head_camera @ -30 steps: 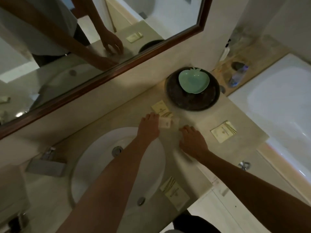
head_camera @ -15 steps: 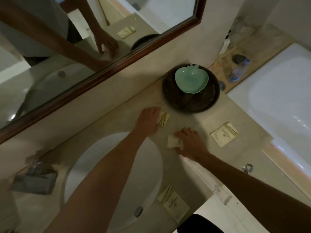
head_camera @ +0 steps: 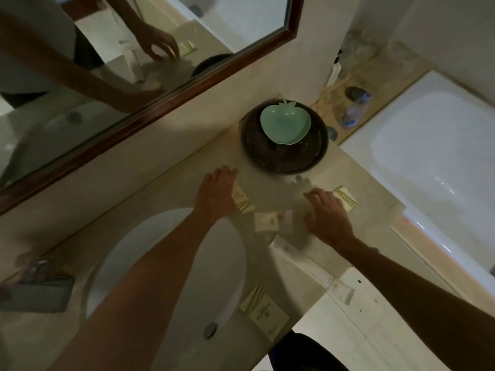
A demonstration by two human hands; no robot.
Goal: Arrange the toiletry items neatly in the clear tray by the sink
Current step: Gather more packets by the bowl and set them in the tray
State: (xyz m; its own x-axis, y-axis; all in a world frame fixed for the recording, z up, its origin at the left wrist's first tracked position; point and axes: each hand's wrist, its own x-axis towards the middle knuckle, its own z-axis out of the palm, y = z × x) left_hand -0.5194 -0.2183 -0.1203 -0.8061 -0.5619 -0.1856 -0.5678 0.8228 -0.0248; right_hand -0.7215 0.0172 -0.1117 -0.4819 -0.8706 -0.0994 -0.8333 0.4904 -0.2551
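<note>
The left hand lies flat, fingers together, on a striped packet just right of the sink; the right hand has its fingers spread and curled over another striped packet, farther right of the sink. Between them, right of the sink, the clear tray is barely visible. The packets look light, thin and bendable, likely best pinched by an edge.

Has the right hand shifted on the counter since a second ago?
Yes. The right hand has moved right, away from the sink, and now touches the striped packet below the dark bowl.
</note>
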